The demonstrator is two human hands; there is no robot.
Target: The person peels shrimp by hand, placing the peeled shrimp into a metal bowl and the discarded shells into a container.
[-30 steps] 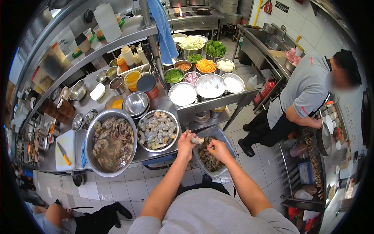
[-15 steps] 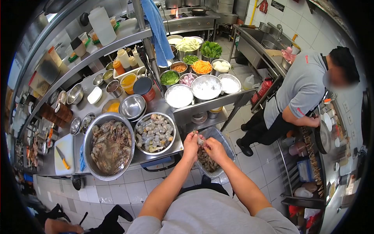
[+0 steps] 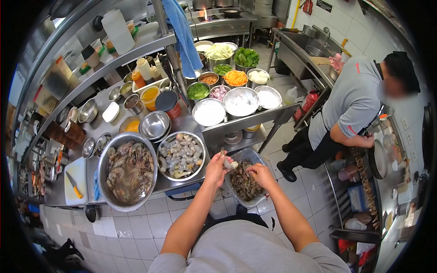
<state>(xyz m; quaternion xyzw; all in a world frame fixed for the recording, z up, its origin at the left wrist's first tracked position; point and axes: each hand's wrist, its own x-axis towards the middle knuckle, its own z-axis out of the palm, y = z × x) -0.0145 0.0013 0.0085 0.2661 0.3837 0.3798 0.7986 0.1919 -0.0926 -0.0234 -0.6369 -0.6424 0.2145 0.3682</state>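
Observation:
My left hand [image 3: 215, 170] grips a partly peeled shrimp [image 3: 231, 164] above the left rim of a clear plastic bin [image 3: 268, 189]. Grey-brown shrimp shells and heads [image 3: 243, 184] fill much of that bin. Over its right side is my right hand [image 3: 261, 175], fingers pinched together; whatever they hold is too small to name. On the steel counter to the left, a bowl of peeled shrimp [image 3: 180, 155] stands nearest my left hand. Beside it, a large metal basin [image 3: 104, 190] contains whole shrimp [image 3: 127, 170] in cloudy liquid.
A knife [image 3: 73, 184] lies on a white cutting board [image 3: 84, 175]. Containers of cut vegetables [image 3: 236, 78] and white-filled bowls [image 3: 208, 112] stand ahead. A flame [image 3: 205, 17] burns on the stove. At right, a co-worker [image 3: 341, 104] holds a pan [image 3: 378, 159].
My hands have moved apart: the right has shifted right over the bin, the left slightly left and down with the shrimp. A person at lower left has mostly left view.

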